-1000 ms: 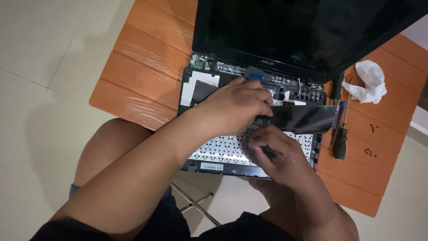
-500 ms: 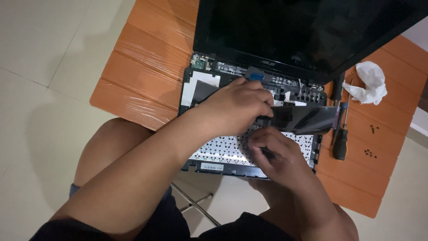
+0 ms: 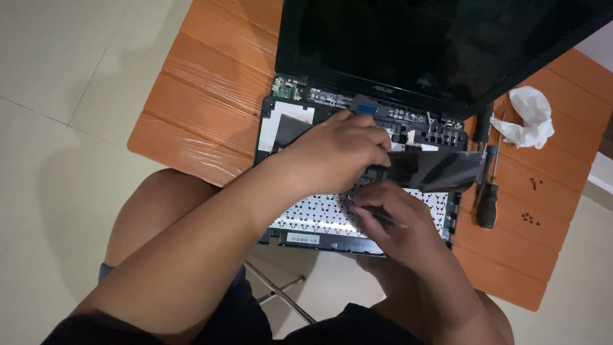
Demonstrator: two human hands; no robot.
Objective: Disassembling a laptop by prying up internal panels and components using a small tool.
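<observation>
From where I sit, nearest the camera are my bare knees and dark shorts, with the pale tiled floor (image 3: 76, 115) around them. Just past them sits the opened laptop base (image 3: 357, 236) on the orange slatted surface (image 3: 204, 108); I'll place everything by that base.

My right hand (image 3: 389, 220) rests over the base's near right part, above the silvery underside of the keyboard (image 3: 313, 214). Its fingers (image 3: 367, 203) are pressed together, pinching a thin dark tool (image 3: 386, 218) whose tip I cannot make out clearly.

My left hand (image 3: 338, 150) lies over the middle of the base, fingers curled and closed on the near end of a glossy black sheet (image 3: 434, 171) that runs out toward the base's right edge, lifted off the parts beneath it.

Beyond the hands, at the base's far edge, the exposed circuit board (image 3: 396, 118) shows, and the dark screen (image 3: 434, 45) stands tilted back behind it.

Right of the base lie a screwdriver with a black handle (image 3: 488, 198), some small loose screws (image 3: 530, 217) and, farther off, a crumpled white tissue (image 3: 530, 115).
</observation>
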